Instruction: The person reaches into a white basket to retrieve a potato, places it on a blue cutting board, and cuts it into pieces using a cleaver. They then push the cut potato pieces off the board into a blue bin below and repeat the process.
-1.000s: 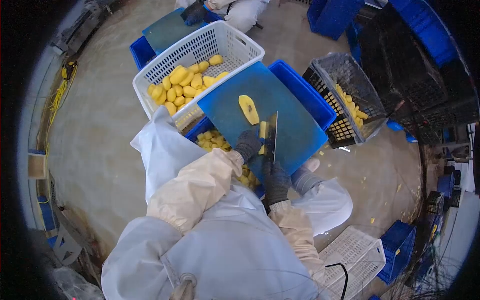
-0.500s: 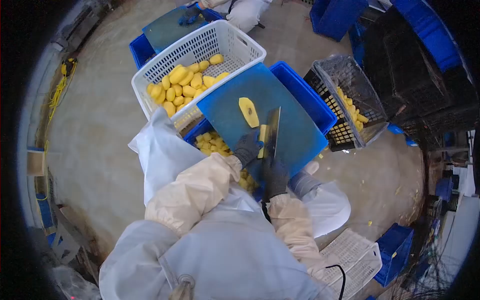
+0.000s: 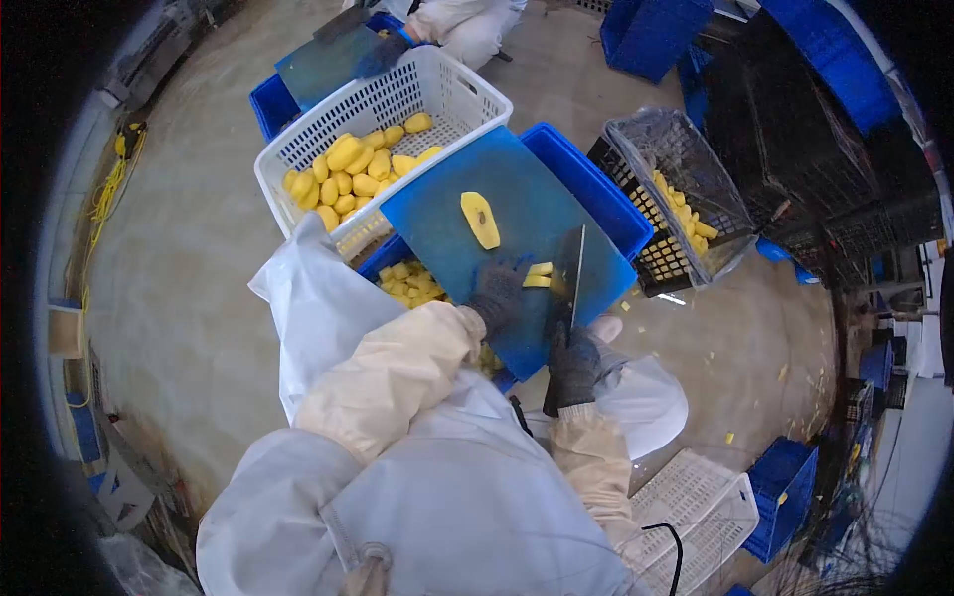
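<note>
A blue cutting board (image 3: 437, 214) lies tilted before me. My left hand (image 3: 497, 295), in a dark glove, has its curled fingers against cut potato pieces (image 3: 538, 281) on the board. My right hand (image 3: 573, 370), gloved too, grips the handle of a wide-bladed knife (image 3: 568, 273). The blade stands on edge just right of the pieces. Farther up the board lies a peeled potato slab (image 3: 480, 220) with a dark spot in it. Under the board, a blue bin holds potato chunks (image 3: 411, 284), partly covered.
Peeled potatoes (image 3: 348, 174) fill part of a white crate (image 3: 467, 89). At right, a plastic-lined black crate (image 3: 621, 174) holds potato pieces. A co-worker's gloved hand (image 3: 383, 55) is over another board (image 3: 323, 70). A white basket (image 3: 691, 517) and a blue bin (image 3: 785, 497) stand lower right.
The knife and my right hand have moved right. The potato strip that pointed away from me now shows as pieces lying crosswise at my left fingers. The view has shifted slightly.
</note>
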`<state>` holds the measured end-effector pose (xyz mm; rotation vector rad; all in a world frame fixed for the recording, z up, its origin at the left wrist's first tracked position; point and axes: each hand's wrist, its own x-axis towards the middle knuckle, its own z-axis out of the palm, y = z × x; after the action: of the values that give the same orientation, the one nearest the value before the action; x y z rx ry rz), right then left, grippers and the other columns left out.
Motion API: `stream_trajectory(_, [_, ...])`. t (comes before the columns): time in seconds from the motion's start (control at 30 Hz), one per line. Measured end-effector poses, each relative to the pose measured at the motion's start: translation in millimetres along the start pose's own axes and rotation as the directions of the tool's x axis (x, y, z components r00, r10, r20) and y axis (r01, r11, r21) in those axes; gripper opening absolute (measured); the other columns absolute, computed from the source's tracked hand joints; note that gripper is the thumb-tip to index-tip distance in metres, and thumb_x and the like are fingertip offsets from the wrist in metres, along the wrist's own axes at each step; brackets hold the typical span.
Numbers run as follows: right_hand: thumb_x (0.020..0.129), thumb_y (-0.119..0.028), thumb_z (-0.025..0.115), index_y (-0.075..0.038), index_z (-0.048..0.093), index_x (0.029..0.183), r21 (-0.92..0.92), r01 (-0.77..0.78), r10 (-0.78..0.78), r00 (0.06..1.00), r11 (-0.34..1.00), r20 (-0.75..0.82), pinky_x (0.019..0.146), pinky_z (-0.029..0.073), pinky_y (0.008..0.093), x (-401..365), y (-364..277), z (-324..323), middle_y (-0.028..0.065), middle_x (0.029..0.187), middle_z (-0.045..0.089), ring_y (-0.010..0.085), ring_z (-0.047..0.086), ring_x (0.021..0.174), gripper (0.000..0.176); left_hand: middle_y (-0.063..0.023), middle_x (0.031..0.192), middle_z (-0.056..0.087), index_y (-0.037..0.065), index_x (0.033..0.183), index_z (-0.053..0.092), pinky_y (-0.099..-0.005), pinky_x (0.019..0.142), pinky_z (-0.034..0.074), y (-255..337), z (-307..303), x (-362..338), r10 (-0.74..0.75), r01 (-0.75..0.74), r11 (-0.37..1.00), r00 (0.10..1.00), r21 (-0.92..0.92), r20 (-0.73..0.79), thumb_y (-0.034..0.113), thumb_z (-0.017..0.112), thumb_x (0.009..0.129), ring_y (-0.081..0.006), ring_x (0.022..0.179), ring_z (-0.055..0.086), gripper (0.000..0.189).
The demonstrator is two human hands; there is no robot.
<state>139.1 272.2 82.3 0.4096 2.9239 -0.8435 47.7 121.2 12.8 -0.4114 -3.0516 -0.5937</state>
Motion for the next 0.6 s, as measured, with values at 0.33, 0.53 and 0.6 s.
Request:
stream_trajectory(0.33, [0.088,-0.039,0.046,-0.004,0.057,0.083,-0.116,0.066,-0.071,0.997,0.991,-0.038,0.058,0.042,0.0472,-18,-2,0,0.0227,0.071,0.059,0.0398,0.057,0.063,0.037,-0.0138,0.126,0.046,0.010,0.117,0.051,-0.0489,0.095,0.033,-22,-4,-10,0.155,-0.162,0.980,0.986,-0.119,-0.065,0.026,0.060,0.074,-0.0362,0.116,0.041,0.047])
stream_trajectory(0.53, [0.088,-0.036,0.047,-0.005,0.055,0.079,-0.199,0.158,-0.169,0.985,0.967,-0.040,0.059,0.044,0.0488,-15,6,14,0.0212,0.065,0.058,0.0396,0.057,0.061,0.032,-0.0133,0.124,0.048,0.012,0.110,0.056,-0.0483,0.093,0.033,-20,6,-13,0.142,-0.152,0.986,0.981,-0.071,-0.132,0.025,0.060,0.075,-0.0342,0.115,0.043,0.038])
stream_trajectory(0.6, [0.087,-0.035,0.047,-0.006,0.055,0.080,-0.175,0.121,-0.138,0.987,0.977,-0.086,0.059,0.044,0.0494,-5,22,39,0.0210,0.064,0.058,0.0396,0.058,0.062,0.031,-0.0135,0.124,0.048,0.011,0.110,0.057,-0.0482,0.093,0.033,-24,9,-12,0.133,-0.146,0.981,0.986,-0.128,-0.105,0.024,0.060,0.075,-0.0343,0.115,0.043,0.038])
